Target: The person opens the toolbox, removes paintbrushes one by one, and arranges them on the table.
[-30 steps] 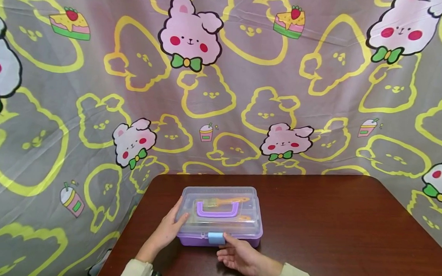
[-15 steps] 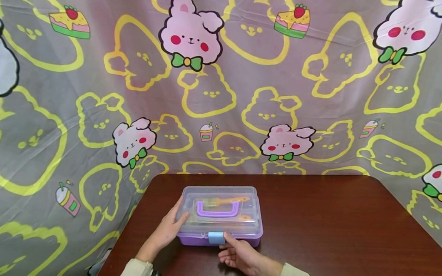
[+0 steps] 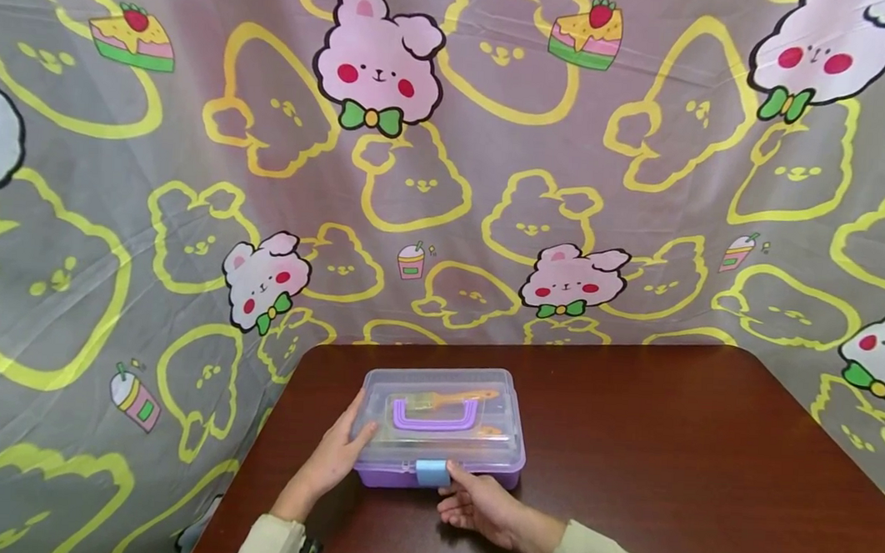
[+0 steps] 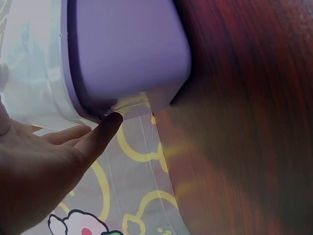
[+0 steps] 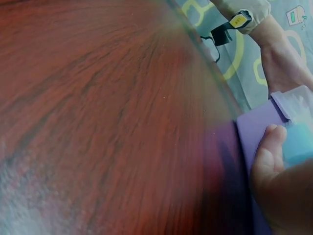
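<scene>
A purple plastic storage box (image 3: 383, 476) with a clear lid (image 3: 377, 377) and a purple carry handle (image 3: 435, 425) sits on the table. Through the lid shows a wooden-handled brush (image 3: 474, 395). My left hand (image 3: 331, 454) rests along the box's left side, its thumb over the lid; the left wrist view shows its straight fingers (image 4: 100, 139) at the rim. At the front, my right hand (image 3: 486, 508) has its thumb on the right edge of the blue latch (image 3: 432, 473), which lies against the box. Its other fingers bend below the latch, with fingertips (image 5: 275, 132) close beside it.
The dark red-brown table (image 3: 651, 454) extends to the right of the box. Behind and at both sides hangs a grey cloth (image 3: 479, 145) printed with rabbits and yellow outlines. A black wrist strap (image 5: 234, 23) is on the left wrist.
The head view has tilted down a little. Both hands stay in place on the box and latch, and the lid remains closed.
</scene>
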`<state>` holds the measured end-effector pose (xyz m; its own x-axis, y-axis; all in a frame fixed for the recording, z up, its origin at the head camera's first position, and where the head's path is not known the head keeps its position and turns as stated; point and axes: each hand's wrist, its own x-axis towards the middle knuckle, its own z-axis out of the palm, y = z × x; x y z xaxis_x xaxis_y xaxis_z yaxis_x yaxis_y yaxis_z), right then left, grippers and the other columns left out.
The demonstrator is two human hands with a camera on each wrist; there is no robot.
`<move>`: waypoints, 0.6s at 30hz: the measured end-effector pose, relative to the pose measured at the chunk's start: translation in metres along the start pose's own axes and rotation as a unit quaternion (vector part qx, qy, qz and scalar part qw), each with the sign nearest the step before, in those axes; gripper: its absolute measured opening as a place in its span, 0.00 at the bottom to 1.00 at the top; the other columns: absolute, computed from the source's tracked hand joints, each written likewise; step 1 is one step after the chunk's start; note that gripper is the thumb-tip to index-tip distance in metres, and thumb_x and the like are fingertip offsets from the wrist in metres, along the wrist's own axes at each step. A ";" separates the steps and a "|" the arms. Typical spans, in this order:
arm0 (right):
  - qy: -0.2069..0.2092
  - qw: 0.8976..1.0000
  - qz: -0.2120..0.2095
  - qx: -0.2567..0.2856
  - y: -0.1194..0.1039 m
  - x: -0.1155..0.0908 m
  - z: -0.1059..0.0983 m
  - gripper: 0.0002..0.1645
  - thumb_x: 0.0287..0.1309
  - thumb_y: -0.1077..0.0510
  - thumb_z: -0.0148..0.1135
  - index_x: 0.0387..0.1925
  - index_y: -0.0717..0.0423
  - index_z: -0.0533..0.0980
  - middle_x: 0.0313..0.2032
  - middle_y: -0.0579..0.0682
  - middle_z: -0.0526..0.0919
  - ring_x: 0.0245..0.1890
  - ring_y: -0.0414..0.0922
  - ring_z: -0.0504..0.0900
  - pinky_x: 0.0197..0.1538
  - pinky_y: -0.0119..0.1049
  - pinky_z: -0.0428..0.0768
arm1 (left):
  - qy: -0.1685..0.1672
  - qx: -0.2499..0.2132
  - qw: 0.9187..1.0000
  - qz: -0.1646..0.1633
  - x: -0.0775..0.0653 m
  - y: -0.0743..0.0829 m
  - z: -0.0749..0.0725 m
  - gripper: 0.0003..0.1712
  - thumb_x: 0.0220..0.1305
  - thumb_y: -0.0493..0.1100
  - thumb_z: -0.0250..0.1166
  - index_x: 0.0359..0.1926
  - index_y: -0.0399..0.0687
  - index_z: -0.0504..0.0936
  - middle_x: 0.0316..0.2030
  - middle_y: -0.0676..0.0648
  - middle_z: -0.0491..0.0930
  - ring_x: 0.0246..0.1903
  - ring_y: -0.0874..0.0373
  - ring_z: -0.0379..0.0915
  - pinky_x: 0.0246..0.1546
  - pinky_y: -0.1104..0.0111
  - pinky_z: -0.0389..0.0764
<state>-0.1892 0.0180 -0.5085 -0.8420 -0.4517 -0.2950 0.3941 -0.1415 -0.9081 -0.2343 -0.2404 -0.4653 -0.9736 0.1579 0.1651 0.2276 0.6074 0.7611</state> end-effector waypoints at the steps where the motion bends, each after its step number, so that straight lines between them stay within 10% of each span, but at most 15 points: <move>1: -0.002 1.000 0.000 0.001 -0.001 0.000 0.001 0.44 0.65 0.35 0.47 0.44 0.80 0.71 0.27 0.52 0.79 0.26 0.41 0.79 0.33 0.28 0.78 | 0.001 0.000 1.000 0.001 0.000 0.000 0.000 0.40 0.69 0.54 0.54 0.74 0.44 0.48 0.70 0.35 0.51 0.68 0.40 0.47 0.64 0.46 0.51; 18: -0.010 1.000 0.015 0.019 -0.003 -0.001 0.001 0.46 0.61 0.33 0.51 0.43 0.80 0.71 0.28 0.53 0.78 0.27 0.42 0.79 0.35 0.28 0.78 | 0.007 0.003 1.000 0.000 -0.001 -0.004 0.000 0.40 0.69 0.57 0.53 0.74 0.47 0.49 0.70 0.36 0.51 0.67 0.39 0.48 0.63 0.44 0.52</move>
<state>-0.1895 0.0181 -0.5059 -0.8220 -0.4742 -0.3153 0.4328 -0.1605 -0.8871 -0.2340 -0.2431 -0.4687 -0.9736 0.1470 0.1747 0.2282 0.6117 0.7575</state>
